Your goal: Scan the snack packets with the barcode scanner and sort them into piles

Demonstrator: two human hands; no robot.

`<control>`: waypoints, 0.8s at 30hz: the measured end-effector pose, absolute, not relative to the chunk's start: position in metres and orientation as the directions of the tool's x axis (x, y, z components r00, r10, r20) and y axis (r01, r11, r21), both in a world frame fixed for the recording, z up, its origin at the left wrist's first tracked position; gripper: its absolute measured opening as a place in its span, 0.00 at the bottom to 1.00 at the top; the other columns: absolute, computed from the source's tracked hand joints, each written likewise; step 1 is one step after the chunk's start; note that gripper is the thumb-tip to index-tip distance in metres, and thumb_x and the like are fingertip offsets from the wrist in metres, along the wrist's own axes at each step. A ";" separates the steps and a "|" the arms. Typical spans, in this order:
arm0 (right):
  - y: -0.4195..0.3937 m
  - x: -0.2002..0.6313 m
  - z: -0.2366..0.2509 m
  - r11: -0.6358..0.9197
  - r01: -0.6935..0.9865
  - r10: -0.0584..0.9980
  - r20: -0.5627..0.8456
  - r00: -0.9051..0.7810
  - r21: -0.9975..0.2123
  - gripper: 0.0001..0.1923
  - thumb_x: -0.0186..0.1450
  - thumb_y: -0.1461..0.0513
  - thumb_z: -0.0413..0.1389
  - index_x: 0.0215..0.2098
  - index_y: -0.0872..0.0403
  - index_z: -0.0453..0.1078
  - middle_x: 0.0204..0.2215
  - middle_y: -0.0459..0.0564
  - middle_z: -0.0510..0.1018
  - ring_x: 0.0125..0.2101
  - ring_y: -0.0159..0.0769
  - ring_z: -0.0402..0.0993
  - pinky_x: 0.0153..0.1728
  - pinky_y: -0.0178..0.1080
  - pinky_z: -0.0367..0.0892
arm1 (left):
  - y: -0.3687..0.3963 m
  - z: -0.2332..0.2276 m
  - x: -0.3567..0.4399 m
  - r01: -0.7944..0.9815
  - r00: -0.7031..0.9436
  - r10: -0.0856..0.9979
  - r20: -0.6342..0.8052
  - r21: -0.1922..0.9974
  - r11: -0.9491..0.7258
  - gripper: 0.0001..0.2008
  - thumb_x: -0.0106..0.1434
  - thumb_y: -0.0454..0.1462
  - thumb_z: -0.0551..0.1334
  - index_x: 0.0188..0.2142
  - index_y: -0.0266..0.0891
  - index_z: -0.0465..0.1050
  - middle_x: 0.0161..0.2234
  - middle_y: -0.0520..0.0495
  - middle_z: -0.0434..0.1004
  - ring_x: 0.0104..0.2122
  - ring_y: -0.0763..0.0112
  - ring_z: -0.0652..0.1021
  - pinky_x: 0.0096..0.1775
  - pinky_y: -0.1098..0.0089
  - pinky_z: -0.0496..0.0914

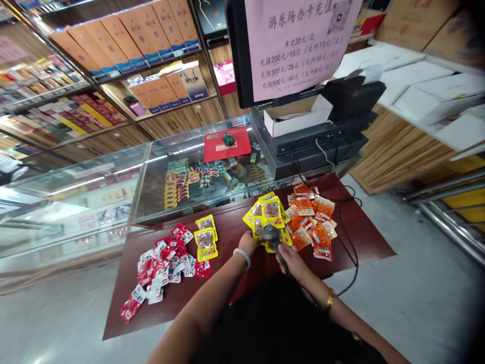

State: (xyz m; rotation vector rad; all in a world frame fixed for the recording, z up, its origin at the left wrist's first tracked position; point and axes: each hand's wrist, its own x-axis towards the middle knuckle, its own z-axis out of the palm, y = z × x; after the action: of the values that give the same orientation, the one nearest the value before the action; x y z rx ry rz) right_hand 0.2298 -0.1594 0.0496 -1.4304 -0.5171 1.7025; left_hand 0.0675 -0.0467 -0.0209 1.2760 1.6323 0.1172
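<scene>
My right hand [291, 262] grips a dark handheld barcode scanner [271, 234], its head over a pile of yellow snack packets [268, 212]. My left hand [248, 241] reaches to the left edge of that yellow pile and touches a packet there; I cannot tell whether it grips it. Two more yellow packets [205, 237] lie apart to the left. A heap of orange packets [312, 222] sits right of the scanner. Red and white packets [162, 263] are spread at the left of the dark red table [227, 283].
A glass display counter [151, 177] runs behind the table, with a red mouse pad and mouse [227, 142] on it. A monitor with a pink printed sheet [299, 43] and a till [322, 131] stand at the back right. The scanner cable [350, 242] loops on the table's right.
</scene>
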 end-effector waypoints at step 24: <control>-0.116 0.100 0.066 -0.604 -0.058 0.727 -0.519 -0.451 -0.795 0.30 0.58 0.36 0.52 0.40 0.52 0.64 0.18 0.36 0.66 0.11 0.23 0.57 0.12 0.30 0.52 | -0.139 -0.025 -0.139 0.056 -0.276 0.786 -0.553 0.807 0.588 0.24 0.47 0.56 0.67 0.28 0.36 0.76 0.27 0.46 0.79 0.29 0.67 0.77 0.34 0.69 0.71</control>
State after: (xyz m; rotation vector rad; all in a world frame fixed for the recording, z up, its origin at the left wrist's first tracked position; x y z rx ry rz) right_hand 0.0997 -0.1163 0.0663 -1.2435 -0.9913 2.0899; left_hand -0.1388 -0.1393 -0.0252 0.6999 1.7210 0.8303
